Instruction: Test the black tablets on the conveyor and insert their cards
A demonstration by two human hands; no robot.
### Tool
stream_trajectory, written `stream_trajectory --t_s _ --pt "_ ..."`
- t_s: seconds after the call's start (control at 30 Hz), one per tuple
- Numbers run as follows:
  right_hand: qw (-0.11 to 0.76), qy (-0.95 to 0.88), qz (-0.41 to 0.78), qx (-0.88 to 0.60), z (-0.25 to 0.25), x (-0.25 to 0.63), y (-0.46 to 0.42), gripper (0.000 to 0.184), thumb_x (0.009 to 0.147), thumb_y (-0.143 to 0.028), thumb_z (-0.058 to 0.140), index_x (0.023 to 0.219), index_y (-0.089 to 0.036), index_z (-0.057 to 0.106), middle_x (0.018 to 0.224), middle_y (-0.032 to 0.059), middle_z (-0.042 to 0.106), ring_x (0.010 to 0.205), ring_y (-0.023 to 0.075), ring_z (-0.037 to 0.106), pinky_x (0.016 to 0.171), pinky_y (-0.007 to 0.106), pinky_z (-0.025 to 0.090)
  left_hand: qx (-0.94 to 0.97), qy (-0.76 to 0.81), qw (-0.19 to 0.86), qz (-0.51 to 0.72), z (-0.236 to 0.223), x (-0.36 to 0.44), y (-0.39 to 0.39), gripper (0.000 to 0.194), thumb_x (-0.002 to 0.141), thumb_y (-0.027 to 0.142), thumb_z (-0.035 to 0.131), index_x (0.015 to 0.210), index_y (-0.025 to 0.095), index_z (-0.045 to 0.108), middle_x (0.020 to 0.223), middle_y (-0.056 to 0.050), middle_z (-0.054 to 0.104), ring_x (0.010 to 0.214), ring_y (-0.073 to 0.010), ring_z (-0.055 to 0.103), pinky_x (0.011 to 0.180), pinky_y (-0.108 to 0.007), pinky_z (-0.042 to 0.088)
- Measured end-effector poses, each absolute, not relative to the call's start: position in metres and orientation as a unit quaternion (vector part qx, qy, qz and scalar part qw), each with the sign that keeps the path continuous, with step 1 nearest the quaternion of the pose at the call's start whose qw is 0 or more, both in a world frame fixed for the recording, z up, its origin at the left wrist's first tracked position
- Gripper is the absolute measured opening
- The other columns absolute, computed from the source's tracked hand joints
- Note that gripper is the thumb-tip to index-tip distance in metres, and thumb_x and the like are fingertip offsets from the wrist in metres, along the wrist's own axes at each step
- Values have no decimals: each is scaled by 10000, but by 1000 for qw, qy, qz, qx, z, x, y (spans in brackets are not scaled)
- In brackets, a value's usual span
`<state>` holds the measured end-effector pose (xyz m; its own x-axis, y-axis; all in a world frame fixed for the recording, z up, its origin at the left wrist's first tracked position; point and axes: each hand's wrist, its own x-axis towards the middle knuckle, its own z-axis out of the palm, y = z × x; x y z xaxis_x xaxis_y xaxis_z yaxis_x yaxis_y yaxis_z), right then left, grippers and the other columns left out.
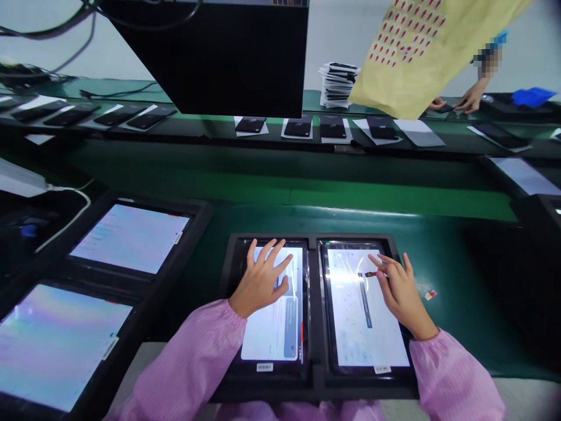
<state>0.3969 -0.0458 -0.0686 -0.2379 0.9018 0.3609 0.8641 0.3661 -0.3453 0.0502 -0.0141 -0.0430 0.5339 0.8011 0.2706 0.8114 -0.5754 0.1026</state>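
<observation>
Two tablets with lit screens lie side by side in a black two-slot tray [314,351]. My left hand [262,280] is over the left tablet [265,345], its fingers spread and nothing held; whether a fingertip touches the screen I cannot tell. Over the right tablet [372,345], my right hand [398,290] pinches a small dark card [371,274], possibly a SIM or memory card, between thumb and fingers. A small white, red and yellow card [430,295] lies on the green mat to the right of this tray.
Another black tray [144,316] at the left holds two lit tablets. A white cable [83,196] runs beside it. Dark devices on white sheets [335,127] line a raised shelf beyond a black panel [245,64]. A yellow sheet [407,76] hangs down; another person's hand [471,99] works behind.
</observation>
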Motion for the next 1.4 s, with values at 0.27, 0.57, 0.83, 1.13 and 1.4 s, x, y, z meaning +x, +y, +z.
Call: stream_trajectory --t_s 0.27,0.57,0.83,1.13,1.4 --pt "258 -780 31 -569 -71 396 -44 164 984 -288 357 933 -224 499 1159 96 696 1170 243 606 1178 636 158 -880 -455 26 -133 -47 51 -14 409 902 282 466 1263 216 646 1420 -169 525 1333 -360 453 1128 -698 197" --pt "261 -774 29 -577 -72 396 -42 241 992 -318 328 950 -223 546 1127 100 693 1174 249 601 1179 640 163 -882 -449 34 -142 -53 47 -15 427 916 272 436 1295 223 626 1420 -177 511 1340 -362 442 1130 -698 198" --pt "263 -772 42 -577 -72 396 -41 226 991 -324 322 919 -224 512 1113 102 699 1178 257 597 1174 654 162 -882 -448 29 -143 -55 45 -13 433 926 265 420 1314 236 609 1434 -166 488 1354 -360 417 1131 -700 188" --pt "284 -761 72 -580 -68 394 -43 202 980 -332 342 892 -236 497 1157 95 693 1183 257 602 1181 650 148 -875 -459 15 -150 -50 44 -11 415 933 268 405 1286 242 621 1379 -128 516 1288 -309 448 1150 -629 201" --pt "376 -697 90 -604 -64 398 -47 204 988 -393 325 883 -256 433 1158 79 709 1230 239 585 1178 599 216 -820 -556 22 -137 -34 25 7 399 932 261 365 1112 123 694 961 -134 578 909 -283 508 846 -469 420"
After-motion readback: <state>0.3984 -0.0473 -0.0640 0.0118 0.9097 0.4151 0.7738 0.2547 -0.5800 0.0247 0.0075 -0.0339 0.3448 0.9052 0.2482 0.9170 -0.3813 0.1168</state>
